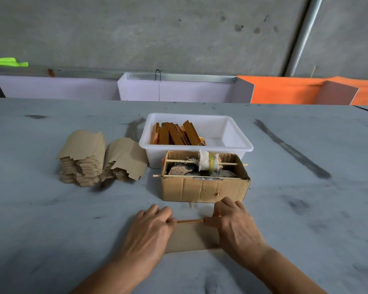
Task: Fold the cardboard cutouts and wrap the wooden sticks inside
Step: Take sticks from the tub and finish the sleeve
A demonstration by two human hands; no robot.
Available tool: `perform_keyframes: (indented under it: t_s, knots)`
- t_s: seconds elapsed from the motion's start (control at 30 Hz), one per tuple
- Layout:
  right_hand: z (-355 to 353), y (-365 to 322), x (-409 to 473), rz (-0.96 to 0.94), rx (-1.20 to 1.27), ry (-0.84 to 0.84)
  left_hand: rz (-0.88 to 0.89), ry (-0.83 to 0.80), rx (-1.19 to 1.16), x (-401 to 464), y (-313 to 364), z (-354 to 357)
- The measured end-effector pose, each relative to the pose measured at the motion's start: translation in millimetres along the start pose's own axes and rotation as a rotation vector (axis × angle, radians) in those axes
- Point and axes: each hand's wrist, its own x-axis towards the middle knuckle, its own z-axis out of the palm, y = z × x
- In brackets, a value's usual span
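Head: stick (pixel 190 221) between both grips.

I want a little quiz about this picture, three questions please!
1. True or false: the white tub holds brown wooden pieces.
2. Which lies nearest the person? A) the stacks of cardboard cutouts B) the open cardboard box C) the flat cardboard cutout under the hands
3. Fill in: the left hand and right hand hold the two ends of a thin wooden ____.

Key: 1 true; 2 C; 3 stick.
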Motion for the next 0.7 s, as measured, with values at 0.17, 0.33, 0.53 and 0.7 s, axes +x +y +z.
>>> perform_keyframes:
  t_s: [0.17, 0.33, 0.53, 0.7]
  knots:
    - [5, 1, -4, 0.059, 0.146, 0.067, -0.118, -0.015, -0.108, -12, -9, 5]
    - [4, 3, -11, 0.131, 0.331, 0.046, -0.149, 0.037, -0.321, -21, 4, 3]
    - [0, 11, -20, 0.286, 0.550, -0.014, -0.034, 0.177, -0.349, -28, 3, 8]
    - [-9, 9, -34, 0.572, 0.756, 0.145, -0.165, 0.257, -0.491, -23, -2, 1]
